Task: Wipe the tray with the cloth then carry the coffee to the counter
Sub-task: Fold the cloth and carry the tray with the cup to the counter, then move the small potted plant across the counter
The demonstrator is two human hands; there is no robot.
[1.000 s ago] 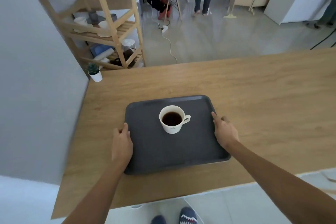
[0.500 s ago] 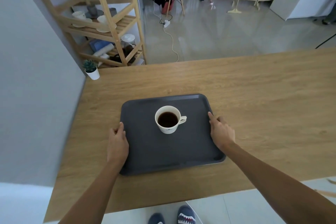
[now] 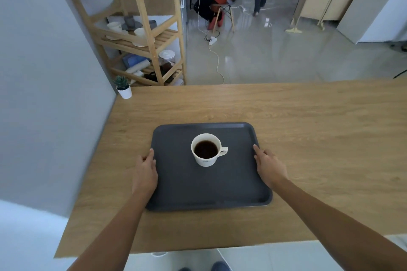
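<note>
Coffee [image 3: 206,149], dark and nearly up to the rim, fills one white cup [image 3: 207,149] whose handle points to the right. That single cup stands upright on one dark grey tray [image 3: 204,189], a little beyond the tray's middle and apart from all four rims. The tray lies flat on the wooden worktop [image 3: 308,130], nearer its left end and near edge.

Two bare hands are at the tray, one on each long side. The left hand [image 3: 145,174] lies over the left rim, fingers [image 3: 150,154] together and pointing away from the body, curled lightly against the edge. The right hand [image 3: 269,166] rests against the right rim, its fingers close together with the forefinger stretched along the edge. Whether either hand truly grips the rim or only touches it cannot be told from this angle. Neither hand touches the cup.

One small green plant in a white pot [image 3: 124,88] stands at the far left corner of the worktop, well apart from the tray. Beyond it, one wooden shelf unit [image 3: 143,35] carries several pale cups and bowls on its middle level, and one lidded glass jar [image 3: 167,59] with dark contents on the lower level. Two people are visible farther back on the shiny floor, one seated, one standing.
</note>
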